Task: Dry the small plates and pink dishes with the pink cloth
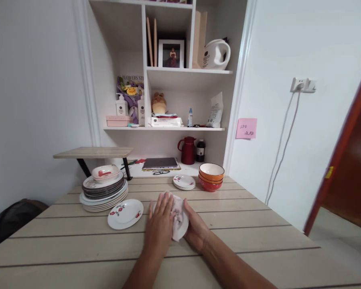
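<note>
From my remote seat I am seeing two bare hands working over one wooden table (pixel 258 249). My left hand (pixel 160 218) is lying flat with its fingers extended, pressing one pale cloth (pixel 177 214) onto one white plate (pixel 184 225). My right hand (pixel 197 231) is gripping that plate's right edge, thumb near the rim. The plate is sitting between both hands, near the table's middle; whether it is touching the wood I cannot tell. One flowered plate (pixel 125 214) is lying alone just left of my left hand. Farther left, one tall stack of plates (pixel 104 194), too tight to count, is carrying bowl-shaped dishware (pixel 105 172). Beyond my hands, one short stack of small plates (pixel 184 182) is resting beside three nested bowls (pixel 211 176).
</note>
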### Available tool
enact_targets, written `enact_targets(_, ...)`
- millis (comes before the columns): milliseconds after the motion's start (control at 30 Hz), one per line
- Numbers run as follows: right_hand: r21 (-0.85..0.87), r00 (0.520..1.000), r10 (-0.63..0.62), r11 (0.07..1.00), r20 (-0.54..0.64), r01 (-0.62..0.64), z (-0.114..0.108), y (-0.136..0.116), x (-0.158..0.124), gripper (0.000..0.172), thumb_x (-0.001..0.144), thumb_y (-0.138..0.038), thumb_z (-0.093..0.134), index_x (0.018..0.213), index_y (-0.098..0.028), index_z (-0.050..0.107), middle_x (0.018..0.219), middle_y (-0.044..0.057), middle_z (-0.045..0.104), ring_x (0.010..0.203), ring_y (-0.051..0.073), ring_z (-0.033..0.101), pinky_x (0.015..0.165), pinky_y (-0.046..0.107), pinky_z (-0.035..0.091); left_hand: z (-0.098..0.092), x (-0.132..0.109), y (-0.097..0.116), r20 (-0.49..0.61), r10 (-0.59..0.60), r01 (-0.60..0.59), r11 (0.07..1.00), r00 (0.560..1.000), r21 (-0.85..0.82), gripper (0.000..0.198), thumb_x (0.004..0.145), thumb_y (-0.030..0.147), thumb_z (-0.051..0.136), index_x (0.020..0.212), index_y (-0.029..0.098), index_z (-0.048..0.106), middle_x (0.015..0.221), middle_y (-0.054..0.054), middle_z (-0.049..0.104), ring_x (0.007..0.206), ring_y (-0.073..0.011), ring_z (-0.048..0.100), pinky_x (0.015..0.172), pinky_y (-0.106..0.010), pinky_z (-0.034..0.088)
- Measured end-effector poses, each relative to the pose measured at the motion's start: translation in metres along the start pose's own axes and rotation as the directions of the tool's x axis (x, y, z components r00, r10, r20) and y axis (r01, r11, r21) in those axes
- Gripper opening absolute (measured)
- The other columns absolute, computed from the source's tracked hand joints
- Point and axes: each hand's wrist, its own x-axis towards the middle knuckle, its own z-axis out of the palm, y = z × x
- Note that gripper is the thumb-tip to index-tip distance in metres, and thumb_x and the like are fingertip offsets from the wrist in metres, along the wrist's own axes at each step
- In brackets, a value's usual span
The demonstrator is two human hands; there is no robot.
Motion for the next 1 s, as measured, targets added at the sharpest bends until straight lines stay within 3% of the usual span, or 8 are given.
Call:
enact_targets(67, 0.018, 1.000, -0.013, 1.000, -0.016, 0.013, 0.000, -0.002, 0.001, 0.054, 0.093, -0.055, 0.046, 0.124, -0.013, 0.061, 0.105, 0.012, 0.075, 0.087, 0.021, 0.071, 0.087, 0.038, 0.052, 0.004, -0.002, -0.005, -0.017, -0.095, 0.095, 0.995, 0.995, 0.017, 0.051, 0.094, 0.020, 0.039, 0.145, 0.022, 0.040, 0.150, -0.009, 0.043, 0.140, -0.0259, 0.038, 0.111, -0.054, 0.034)
enact_targets(133, 0.071, 0.999, -0.035, 0.997, -0.042, 0.038, -0.002, -0.008, 0.002, 0.055, 0.094, -0.054, 0.044, 0.126, -0.012, 0.059, 0.108, 0.013, 0.074, 0.089, 0.022, 0.071, 0.086, 0.037, 0.052, 0.011, -0.005, -0.003, -0.017, -0.096, 0.097, 0.995, 0.995, 0.022, 0.052, 0.092, 0.019, 0.040, 0.144, 0.021, 0.041, 0.149, -0.010, 0.044, 0.140, -0.0259, 0.038, 0.111, -0.052, 0.035)
enact_targets(267, 0.117, 0.998, -0.044, 0.992, -0.050, 0.050, -0.010, -0.019, 0.001, 0.059, 0.094, -0.057, 0.042, 0.125, -0.011, 0.059, 0.111, 0.014, 0.073, 0.095, 0.022, 0.070, 0.082, 0.034, 0.053, 0.020, -0.009, 0.013, 0.025, 0.075, -0.075, 0.997, 0.997, -0.012, 0.052, 0.090, 0.018, 0.045, 0.142, 0.018, 0.044, 0.147, -0.009, 0.047, 0.139, -0.0244, 0.040, 0.111, -0.047, 0.038)
enact_targets(433, 0.011, 1.000, 0.005, 1.000, 0.004, -0.005, -0.007, -0.009, -0.001, 0.055, 0.092, -0.055, 0.048, 0.122, -0.011, 0.062, 0.108, 0.011, 0.074, 0.094, 0.020, 0.070, 0.084, 0.032, 0.052, 0.008, -0.003, 0.014, 0.062, 0.186, -0.183, 0.982, 0.981, -0.051, 0.055, 0.090, 0.015, 0.044, 0.144, 0.022, 0.041, 0.151, -0.005, 0.041, 0.141, -0.0221, 0.036, 0.113, -0.045, 0.034)
enact_targets(667, 0.075, 0.999, -0.015, 0.997, -0.028, 0.018, -0.004, -0.003, 0.004, 0.051, 0.093, -0.053, 0.047, 0.121, -0.013, 0.062, 0.103, 0.009, 0.075, 0.079, 0.018, 0.070, 0.073, 0.029, 0.052, 0.000, -0.001, 0.001, 0.039, -0.007, 0.007, 1.000, 0.999, 0.009, 0.054, 0.092, 0.016, 0.042, 0.145, 0.023, 0.040, 0.150, -0.007, 0.043, 0.140, -0.0252, 0.037, 0.113, -0.054, 0.032)
enact_targets(767, 0.151, 1.000, -0.017, 0.988, 0.010, 0.015, -0.008, -0.012, 0.003, 0.055, 0.093, -0.056, 0.046, 0.122, -0.012, 0.062, 0.102, 0.011, 0.075, 0.080, 0.019, 0.070, 0.069, 0.029, 0.052, 0.005, -0.004, 0.010, 0.044, 0.096, -0.095, 0.995, 0.994, -0.024, 0.050, 0.091, 0.017, 0.045, 0.140, 0.021, 0.047, 0.147, -0.007, 0.047, 0.138, -0.0249, 0.040, 0.113, -0.051, 0.034)
enact_targets(900, 0.112, 1.000, 0.014, 0.994, -0.004, -0.013, -0.012, -0.017, -0.002, 0.058, 0.089, -0.061, 0.049, 0.115, -0.011, 0.064, 0.100, 0.013, 0.075, 0.090, 0.023, 0.070, 0.082, 0.035, 0.052, 0.007, -0.004, 0.020, 0.053, 0.255, -0.247, 0.962, 0.966, -0.116, 0.050, 0.089, 0.011, 0.044, 0.137, 0.021, 0.050, 0.145, -0.005, 0.050, 0.138, -0.0203, 0.041, 0.114, -0.042, 0.036)
enact_targets(1000, 0.042, 0.999, 0.034, 0.999, -0.013, -0.033, -0.007, -0.011, -0.003, 0.055, 0.089, -0.058, 0.051, 0.116, -0.011, 0.064, 0.101, 0.013, 0.075, 0.094, 0.022, 0.070, 0.088, 0.035, 0.050, 0.003, -0.001, 0.015, 0.069, 0.285, -0.272, 0.950, 0.956, -0.154, 0.054, 0.087, 0.007, 0.043, 0.137, 0.025, 0.050, 0.147, -0.003, 0.048, 0.138, -0.0185, 0.040, 0.113, -0.041, 0.036)
